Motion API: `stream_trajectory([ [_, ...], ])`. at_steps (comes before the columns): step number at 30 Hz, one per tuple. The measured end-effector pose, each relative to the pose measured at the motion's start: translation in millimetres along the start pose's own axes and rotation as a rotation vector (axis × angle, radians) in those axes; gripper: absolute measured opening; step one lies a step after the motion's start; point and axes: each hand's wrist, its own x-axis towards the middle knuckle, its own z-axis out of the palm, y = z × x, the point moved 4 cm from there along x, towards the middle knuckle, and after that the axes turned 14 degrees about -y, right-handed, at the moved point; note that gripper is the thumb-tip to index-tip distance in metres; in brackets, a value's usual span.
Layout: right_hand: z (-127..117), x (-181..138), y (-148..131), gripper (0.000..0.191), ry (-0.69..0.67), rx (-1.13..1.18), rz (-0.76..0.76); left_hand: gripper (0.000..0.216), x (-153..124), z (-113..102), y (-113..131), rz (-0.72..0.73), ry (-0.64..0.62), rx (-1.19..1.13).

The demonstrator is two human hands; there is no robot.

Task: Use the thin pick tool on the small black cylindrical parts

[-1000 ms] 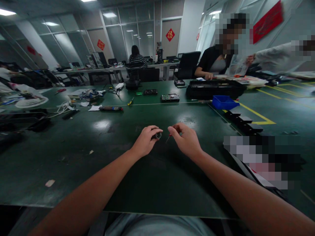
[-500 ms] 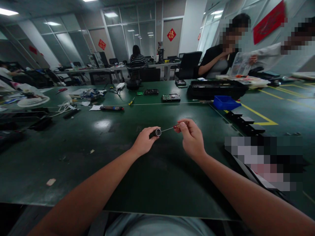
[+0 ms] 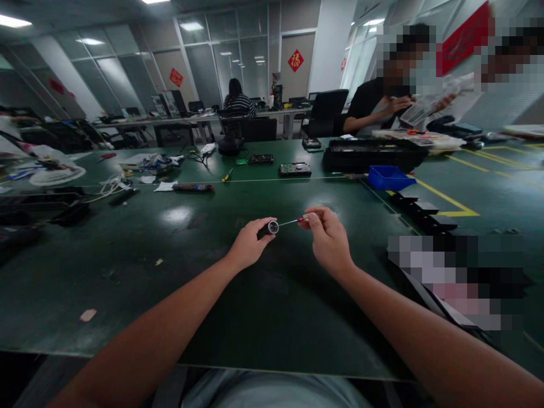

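Note:
My left hand point(image 3: 250, 243) is closed around a small black cylinder point(image 3: 272, 228), which has a silvery ring at the end turned toward me and looks hollow there; its exact kind is unclear. In my right hand point(image 3: 330, 238) is a screwdriver point(image 3: 302, 219) with a reddish, partly see-through handle, pinched between thumb and fingers. Its thin metal shaft points left to the cylinder's ringed end. Whether the tip touches the rim or sits inside cannot be made out. Both hands are above the green tabletop point(image 3: 272, 317).
Hard drives point(image 3: 294, 169), a yellow-black pen-like tool point(image 3: 228, 174) and a dark electric-screwdriver-like tool point(image 3: 193, 187) lie farther back. A blue bin point(image 3: 390, 178) stands right, by a long black housing point(image 3: 376, 154). Cables and parts crowd the left. Co-workers handle a clear plastic box point(image 3: 419, 111).
My right hand has shifted slightly left and its fingers have turned a little on the screwdriver handle. My left hand stays nearly still. The co-workers' clear box has tilted and lowered.

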Motion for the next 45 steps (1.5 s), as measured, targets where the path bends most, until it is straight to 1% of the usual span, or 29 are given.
stream_trajectory([
  [3, 0, 0, -2, 0.023, -0.007, -0.012, 0.004, 0.042, 0, -1, 1, -0.001, -0.001, 0.009],
  [5, -2, 0, -5, 0.025, -0.017, -0.077, 0.023, 0.041, -1, -1, 3, -0.007, -0.005, 0.021],
  [9, -7, 1, -13, 0.043, 0.015, -0.313, 0.091, 0.04, -2, -4, 5, -0.027, -0.008, 0.046],
  [11, -8, 1, -16, 0.047, 0.03, -0.358, 0.082, 0.04, -2, -4, 5, -0.028, -0.012, 0.054],
  [17, -4, 0, -18, 0.039, -0.003, -0.365, 0.013, 0.039, -2, -4, 4, -0.012, -0.007, 0.06],
  [23, -4, -2, -17, 0.036, -0.011, -0.404, -0.027, 0.04, -2, -5, 3, 0.01, -0.003, 0.051],
  [25, -3, -1, -18, 0.032, -0.038, -0.399, -0.032, 0.041, -2, -5, 2, 0.005, -0.006, 0.052],
  [27, -2, -1, -18, 0.023, -0.075, -0.365, -0.054, 0.041, -2, -5, 2, 0.003, -0.003, 0.052],
  [29, 0, -2, -19, 0.016, -0.118, -0.314, -0.101, 0.041, -1, -4, 1, 0.006, 0.001, 0.054],
  [31, 2, -3, -21, 0.013, -0.156, -0.27, -0.151, 0.041, -1, -4, 0, 0.006, 0.006, 0.056],
  [34, 4, -4, -21, 0.015, -0.187, -0.258, -0.168, 0.042, -1, -3, -1, 0.001, -0.001, 0.06],
  [40, 3, -2, -17, 0.034, -0.162, -0.336, -0.023, 0.042, -1, -3, 1, 0.005, -0.005, 0.062],
  [43, 3, -2, -16, 0.029, -0.154, -0.342, -0.024, 0.041, -1, -3, 1, 0.003, -0.012, 0.058],
  [45, 4, -2, -16, 0.028, -0.161, -0.344, -0.054, 0.041, -1, -3, 1, 0.003, -0.014, 0.053],
])
